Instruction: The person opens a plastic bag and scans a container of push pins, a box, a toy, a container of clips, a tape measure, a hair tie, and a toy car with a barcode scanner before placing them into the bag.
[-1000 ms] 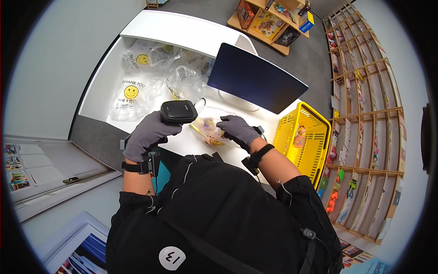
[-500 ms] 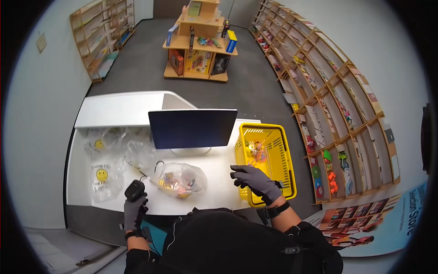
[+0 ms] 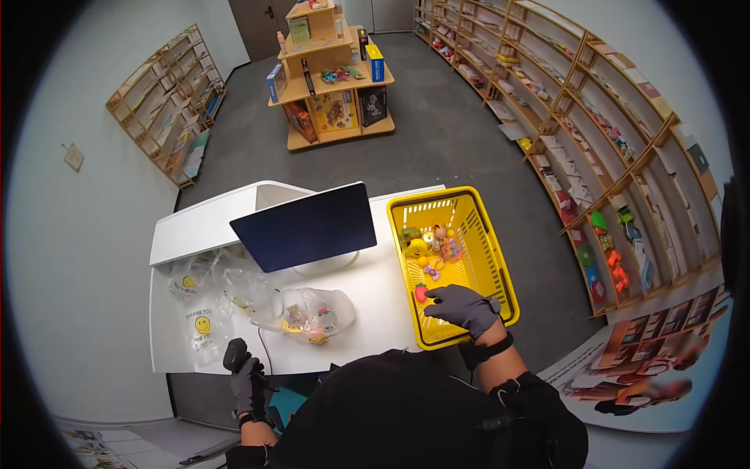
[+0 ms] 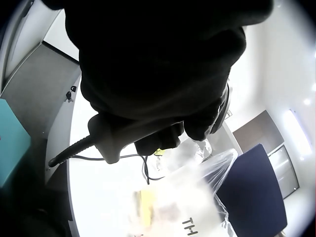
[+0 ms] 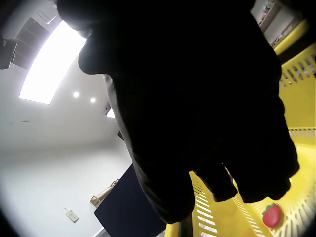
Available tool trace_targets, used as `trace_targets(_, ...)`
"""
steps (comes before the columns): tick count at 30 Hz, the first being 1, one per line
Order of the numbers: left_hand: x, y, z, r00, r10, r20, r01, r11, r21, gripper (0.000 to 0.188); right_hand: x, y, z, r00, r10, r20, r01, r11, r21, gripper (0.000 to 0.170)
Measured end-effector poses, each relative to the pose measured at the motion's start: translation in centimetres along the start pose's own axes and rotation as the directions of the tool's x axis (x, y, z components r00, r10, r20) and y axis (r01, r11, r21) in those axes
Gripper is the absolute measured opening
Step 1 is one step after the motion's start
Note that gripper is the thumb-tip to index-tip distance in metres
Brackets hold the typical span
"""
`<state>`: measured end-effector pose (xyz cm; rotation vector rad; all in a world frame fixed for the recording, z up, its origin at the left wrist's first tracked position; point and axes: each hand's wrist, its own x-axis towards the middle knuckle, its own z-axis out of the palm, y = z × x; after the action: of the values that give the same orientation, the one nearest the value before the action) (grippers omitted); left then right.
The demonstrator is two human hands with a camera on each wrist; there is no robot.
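My gloved left hand (image 3: 248, 388) grips a black handheld barcode scanner (image 3: 234, 355) near the counter's front edge; its cord trails in the left wrist view. Over the yellow shopping basket (image 3: 500, 266) my gloved right hand (image 3: 466, 309) reaches in past the near rim, fingers loosely extended and holding nothing. A red strawberry-shaped toy (image 5: 272, 216) lies on the basket floor, just beyond the fingertips. Farther in, several small toys (image 3: 433, 242) are grouped at the basket's far end. Between the hands, a clear plastic bag (image 3: 328, 309) with colourful items inside rests on the counter.
A dark monitor (image 3: 308, 227) stands at the counter's back, behind the filled bag. Thin smiley-face bags (image 3: 205, 328) lie at the left of the white counter (image 3: 367, 320). Beyond are a wooden display stand (image 3: 336, 94) and wall shelves (image 3: 578, 133).
My right hand has left the plastic bag and moved right, into the basket. My left hand has drawn the scanner away from the bag toward the front left. The head view has lifted.
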<state>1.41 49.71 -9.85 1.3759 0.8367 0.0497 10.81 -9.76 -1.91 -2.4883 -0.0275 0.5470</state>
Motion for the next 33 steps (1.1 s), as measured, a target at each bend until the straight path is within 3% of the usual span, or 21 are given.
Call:
trace_targets(2, -0.5, 0.1, 0.4, 1.0, 0.015, 0.009, -0.015, 0.999, -0.048, 0.038, 0.8, 0.6, 0.1, 0.998, 0.023, 0.058, -0.026, 0.999, 0.046, 0.071)
trace_targets(4, -1.3, -0.2, 0.7, 0.999, 0.038, -0.002, -0.038, 0.997, -0.068, 0.039, 1.4, 1.3, 0.4, 0.996, 0.022, 0.086, -0.02, 1.0, -0.018, 0.071)
trace_targets(9, 0.5, -2.9, -0.3, 0.999, 0.022, -0.03, -0.022, 1.0, 0.003, 0.047, 4.1, 3.0, -0.7, 0.984, 0.054, 0.169, -0.039, 0.995, -0.091, 0.074)
trace_targets(11, 1.4, -4.2, -0.8, 1.0, 0.001, -0.016, 0.0, 0.999, 0.042, 0.049, 7.0, 5.9, -0.5, 0.999, -0.009, 0.043, 0.013, 0.997, -0.081, 0.087)
trace_targets(14, 2.3, -4.3, -0.8, 1.0, -0.008, 0.004, 0.007, 0.997, 0.076, 0.054, 10.9, 6.8, -2.3, 0.996, 0.086, -0.02, -0.088, 0.982, -0.165, 0.09)
trace_targets(16, 1.4, -3.5, 0.1, 1.0, 0.028, -0.006, -0.028, 0.999, 0.041, 0.05, 13.1, 6.4, -3.9, 0.966, 0.221, -0.137, -0.242, 0.955, -0.169, 0.078)
trace_targets(17, 0.8, -3.2, 0.6, 0.999, 0.044, -0.016, -0.043, 0.999, 0.022, 0.048, 14.6, 7.1, -4.4, 0.967, 0.216, -0.134, -0.238, 0.955, -0.178, 0.078)
trace_targets(20, -1.0, -2.6, 0.6, 0.998, 0.055, -0.04, -0.056, 0.998, -0.037, 0.047, 20.1, 9.8, -2.5, 0.876, 0.283, -0.392, -0.331, 0.941, -0.062, 0.064)
trace_targets(22, -1.3, -1.8, 0.1, 0.996, 0.066, -0.057, -0.07, 0.995, -0.066, 0.047, 21.9, 10.2, -1.6, 0.856, 0.315, -0.411, -0.374, 0.925, -0.072, 0.062)
trace_targets(24, -1.2, -1.2, -1.6, 0.997, 0.064, -0.05, -0.074, 0.97, -0.23, 0.047, 23.5, 10.7, -0.7, 0.801, 0.388, -0.456, -0.474, 0.876, -0.088, 0.057)
trace_targets(25, -1.8, -0.8, -1.9, 0.997, 0.065, -0.05, -0.077, 0.947, -0.312, 0.047, 24.4, 11.3, -0.1, 0.814, 0.371, -0.447, -0.459, 0.882, -0.103, 0.057)
trace_targets(26, -2.4, -0.4, -2.0, 0.996, 0.061, -0.069, -0.08, 0.944, -0.321, 0.047, 25.2, 12.0, 0.3, 0.79, 0.422, -0.445, -0.497, 0.866, -0.061, 0.055)
trace_targets(28, -4.1, 2.5, -0.9, 0.986, 0.075, -0.151, -0.114, 0.956, -0.27, 0.047, 26.2, 13.1, 1.2, 0.728, 0.529, -0.435, -0.576, 0.817, 0.029, 0.05)
trace_targets(30, -5.0, 4.1, -0.4, 0.979, 0.079, -0.189, -0.124, 0.963, -0.239, 0.047, 25.0, 11.6, 0.6, 0.726, 0.538, -0.427, -0.573, 0.818, 0.056, 0.048)
trace_targets(33, -5.8, 5.3, 0.1, 0.96, 0.231, -0.161, -0.247, 0.965, -0.089, 0.046, 23.1, 11.2, -0.4, 0.705, 0.568, -0.424, -0.577, 0.807, 0.122, 0.044)
